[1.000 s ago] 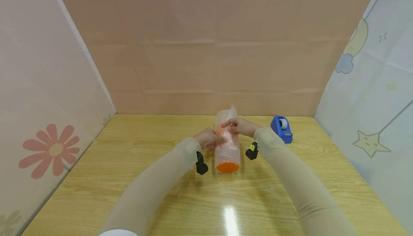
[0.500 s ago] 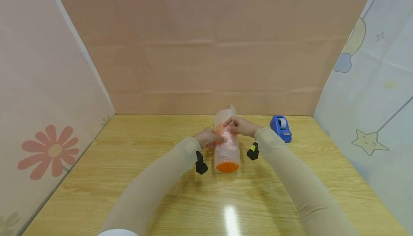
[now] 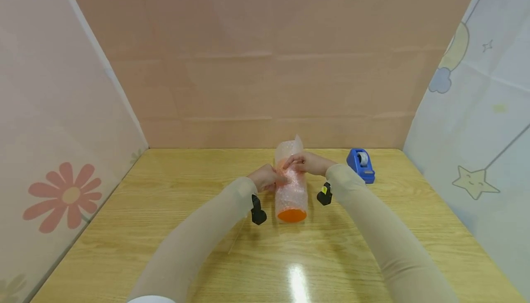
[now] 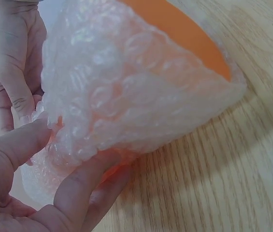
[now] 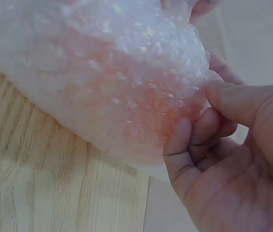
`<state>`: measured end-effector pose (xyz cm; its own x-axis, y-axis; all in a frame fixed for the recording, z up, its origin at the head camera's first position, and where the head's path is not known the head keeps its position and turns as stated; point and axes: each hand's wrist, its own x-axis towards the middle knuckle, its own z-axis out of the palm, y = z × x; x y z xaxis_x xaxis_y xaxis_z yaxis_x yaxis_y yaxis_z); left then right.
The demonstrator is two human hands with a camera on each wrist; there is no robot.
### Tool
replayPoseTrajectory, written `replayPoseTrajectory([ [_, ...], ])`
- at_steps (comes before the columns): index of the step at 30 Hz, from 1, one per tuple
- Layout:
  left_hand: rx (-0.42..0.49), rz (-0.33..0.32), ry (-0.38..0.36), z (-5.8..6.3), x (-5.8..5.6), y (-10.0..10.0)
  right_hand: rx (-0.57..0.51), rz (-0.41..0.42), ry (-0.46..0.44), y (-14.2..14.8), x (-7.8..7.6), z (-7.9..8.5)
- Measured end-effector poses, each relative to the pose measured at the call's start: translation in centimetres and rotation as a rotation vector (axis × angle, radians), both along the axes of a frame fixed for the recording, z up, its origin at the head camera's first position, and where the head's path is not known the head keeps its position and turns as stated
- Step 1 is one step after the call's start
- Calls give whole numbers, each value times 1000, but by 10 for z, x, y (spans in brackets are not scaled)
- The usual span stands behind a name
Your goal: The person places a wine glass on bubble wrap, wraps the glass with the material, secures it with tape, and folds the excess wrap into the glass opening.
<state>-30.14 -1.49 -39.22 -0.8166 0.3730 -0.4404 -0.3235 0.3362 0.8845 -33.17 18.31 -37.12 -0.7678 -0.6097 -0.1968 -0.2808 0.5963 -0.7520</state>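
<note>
An orange object with a broad round end [image 3: 292, 215] lies rolled in clear bubble wrap [image 3: 291, 197], that end facing me. Its kind is hidden by the wrap. My left hand [image 3: 265, 178] grips the roll from the left; in the left wrist view the thumb [image 4: 27, 140] is on top and the fingers [image 4: 80, 186] curl against its side. From the right, my right hand [image 3: 310, 162] pinches the wrap, with thumb [image 5: 235, 99] and curled fingers [image 5: 179, 145] at its surface. Past my hands, the wrap's far end stands up in a loose point.
A blue tape dispenser [image 3: 361, 166] with a roll of clear tape stands at the back right, beyond my right sleeve. The wooden table [image 3: 186, 169] ends at a tan backdrop [image 3: 265, 87]. Patterned panels rise on the left and right.
My right fingers lift slightly on the wrap and then settle flatter again. The left hand and the wrapped roll stay in place.
</note>
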Motion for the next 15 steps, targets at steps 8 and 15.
replayPoseTrajectory([
  [8, 0, 8, 0, -1, 0, 1, 13, -102, -41, 0, 6, 2],
  [15, 12, 1, 2, -1, 0, 1, -21, -99, -36, 2, 3, 0],
])
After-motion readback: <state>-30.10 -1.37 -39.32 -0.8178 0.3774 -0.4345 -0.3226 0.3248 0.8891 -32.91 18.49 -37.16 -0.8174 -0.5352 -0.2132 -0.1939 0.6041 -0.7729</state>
